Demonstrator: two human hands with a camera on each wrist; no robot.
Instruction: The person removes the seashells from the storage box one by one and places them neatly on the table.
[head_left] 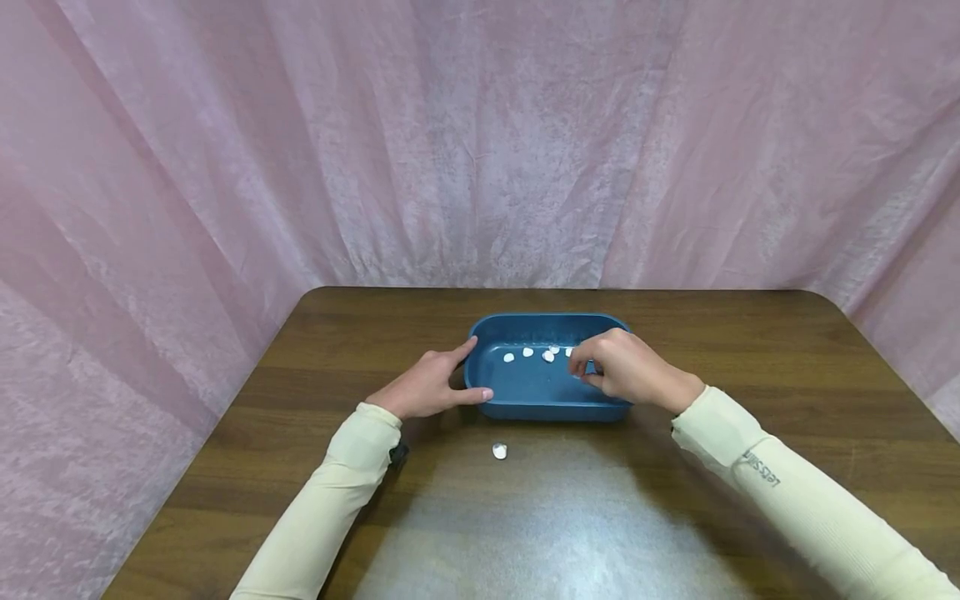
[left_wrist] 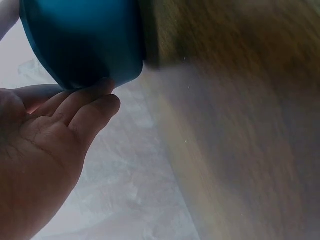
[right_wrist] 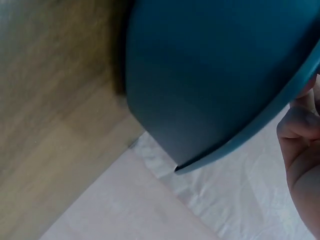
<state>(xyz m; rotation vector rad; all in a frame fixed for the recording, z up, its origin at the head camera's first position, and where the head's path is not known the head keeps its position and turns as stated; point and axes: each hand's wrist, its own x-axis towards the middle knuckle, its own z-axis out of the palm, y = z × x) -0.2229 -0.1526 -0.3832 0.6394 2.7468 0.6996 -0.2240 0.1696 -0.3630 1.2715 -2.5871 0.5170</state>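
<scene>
A blue rectangular basin (head_left: 551, 411) stands on the table with several small white pieces (head_left: 548, 356) on its floor. My left hand (head_left: 427, 385) rests against the basin's left end, thumb and index finger spread along the rim. In the left wrist view, its other fingers (left_wrist: 92, 112) lie against the outer wall. My right hand (head_left: 626, 367) reaches over the right end, with fingers bent down inside the basin beside the white pieces. I cannot tell whether a piece is between its fingertips. The basin wall hides those fingers in the right wrist view.
One more small white piece (head_left: 499, 451) lies on the wooden table (head_left: 300, 467), in front of the basin. A pink curtain (head_left: 480, 150) hangs behind the table's far edge.
</scene>
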